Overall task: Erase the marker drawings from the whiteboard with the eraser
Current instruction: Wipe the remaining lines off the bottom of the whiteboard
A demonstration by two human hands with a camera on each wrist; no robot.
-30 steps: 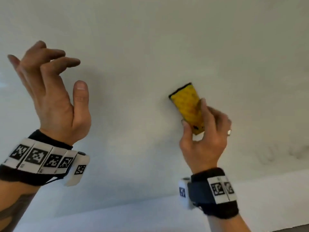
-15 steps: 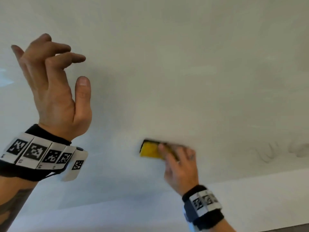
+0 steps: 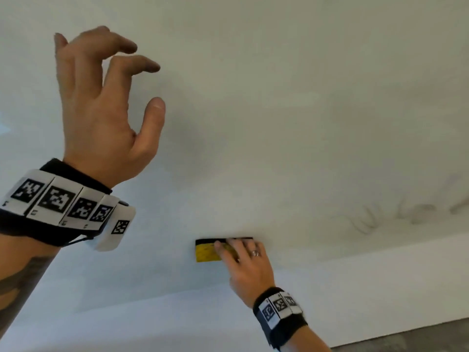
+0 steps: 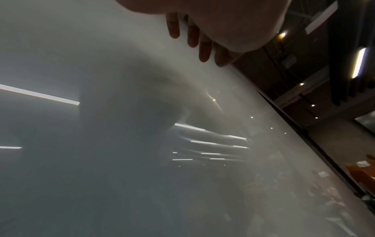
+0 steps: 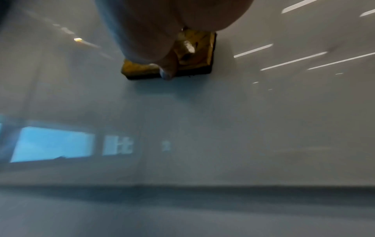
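A white whiteboard [image 3: 279, 110] fills the head view. My right hand [image 3: 243, 257] grips a yellow eraser [image 3: 206, 252] with a black felt edge and holds it flat against the board near its lower edge. The right wrist view shows the same eraser [image 5: 194, 54] under my fingers, felt side on the board [image 5: 202, 128]. Faint smeared grey marker traces [image 3: 375, 217] lie to the right of the eraser. My left hand [image 3: 109, 97] is raised in front of the board at upper left, fingers loosely curled, holding nothing. Its fingers [image 4: 202, 43] hang just off the board.
Below the board's lower edge runs a white wall strip [image 3: 380, 288], with grey floor [image 3: 418, 336] at the bottom right. The left wrist view shows the board's dark right edge [image 4: 304, 133] and a dim room with ceiling lights [image 4: 359, 62] beyond.
My right hand swept the eraser down the board from mid-height to near the lower edge and turned it horizontal. My left hand stayed raised, shifting slightly.
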